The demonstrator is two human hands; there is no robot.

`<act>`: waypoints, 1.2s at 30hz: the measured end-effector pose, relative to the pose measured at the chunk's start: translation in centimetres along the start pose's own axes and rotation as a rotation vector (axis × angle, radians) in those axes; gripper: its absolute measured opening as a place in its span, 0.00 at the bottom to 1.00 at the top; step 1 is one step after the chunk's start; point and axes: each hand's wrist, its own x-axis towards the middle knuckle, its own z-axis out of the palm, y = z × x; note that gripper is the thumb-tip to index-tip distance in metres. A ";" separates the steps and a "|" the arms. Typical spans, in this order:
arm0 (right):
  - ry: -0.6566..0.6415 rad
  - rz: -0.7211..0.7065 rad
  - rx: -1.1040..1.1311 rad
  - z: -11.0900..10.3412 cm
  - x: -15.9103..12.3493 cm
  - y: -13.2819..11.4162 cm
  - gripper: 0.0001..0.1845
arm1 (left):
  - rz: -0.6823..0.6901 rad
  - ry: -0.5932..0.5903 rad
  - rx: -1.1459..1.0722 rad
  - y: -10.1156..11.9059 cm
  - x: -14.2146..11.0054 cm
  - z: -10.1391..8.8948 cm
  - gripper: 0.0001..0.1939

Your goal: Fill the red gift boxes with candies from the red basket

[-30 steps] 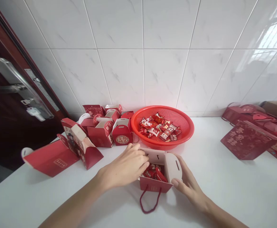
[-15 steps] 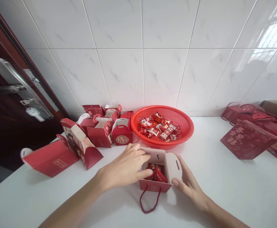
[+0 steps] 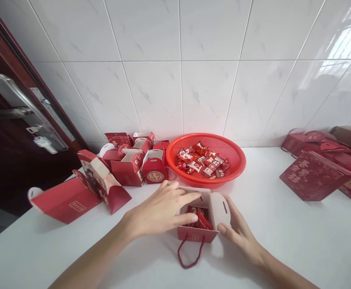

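A red paper candy box (image 3: 197, 235) stands with its top open on the table, a dark red cord handle (image 3: 190, 265) hanging at its front. Red-wrapped candies (image 3: 203, 220) lie inside it. Over the box's left side reaches my left hand (image 3: 169, 208), thumb and index finger apart above the opening; its other fingers partly hide that side. My right hand (image 3: 238, 233) grips the box's right side, thumb at the front corner and fingers behind the raised white flap (image 3: 222, 210).
Behind the box is a red plastic basket (image 3: 205, 184) of wrapped candies (image 3: 213, 164). Several red boxes (image 3: 127, 174) stand at the left, and more boxes (image 3: 313, 176) at the right. A tiled wall (image 3: 151, 96) backs the white table (image 3: 268, 208); a dark door (image 3: 1, 152) is at left.
My left index finger has stretched further right over the box opening, and the thumb has shifted slightly right. My right hand keeps its hold on the box.
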 end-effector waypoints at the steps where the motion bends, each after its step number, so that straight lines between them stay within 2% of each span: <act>1: 0.004 0.006 -0.001 0.0 0.0 0.0 0.34 | 0.003 -0.033 -0.051 0.0 0.0 -0.3 0.23; 5: 0.003 0.016 0.007 -0.2 0.1 0.0 0.33 | 0.033 -0.086 -0.201 0.0 -0.3 -1.4 0.23; 9: 0.010 0.020 0.010 -0.2 0.1 0.2 0.33 | -0.005 -0.098 -0.137 -0.2 -0.5 -1.0 0.27; 15: 0.000 0.021 0.015 -0.3 0.1 0.2 0.34 | -0.061 -0.035 -0.055 -0.4 -0.3 0.0 0.15; 20: 0.000 0.002 0.019 -0.3 0.1 0.2 0.32 | -0.098 0.116 0.056 0.5 0.0 0.7 0.03; 22: 0.001 -0.006 0.017 -0.3 0.1 0.3 0.32 | -0.123 0.190 0.103 0.7 0.0 1.2 0.08; 25: 0.006 -0.010 0.004 -0.3 0.1 0.3 0.33 | -0.148 0.271 0.130 0.8 0.0 1.8 0.26; 26: 0.008 -0.010 -0.002 -0.3 0.1 0.4 0.33 | -0.150 0.282 0.123 0.8 0.0 1.9 0.29; 27: 0.009 -0.011 -0.005 -0.4 0.1 0.4 0.33 | -0.152 0.281 0.109 0.8 0.1 2.0 0.27; 31: 0.005 -0.005 0.009 -0.4 0.2 0.4 0.33 | -0.186 0.200 0.006 0.8 0.2 2.2 0.08; 36: 0.021 -0.006 0.000 -0.2 0.4 0.5 0.34 | -0.243 0.146 -0.119 0.9 0.3 2.8 0.11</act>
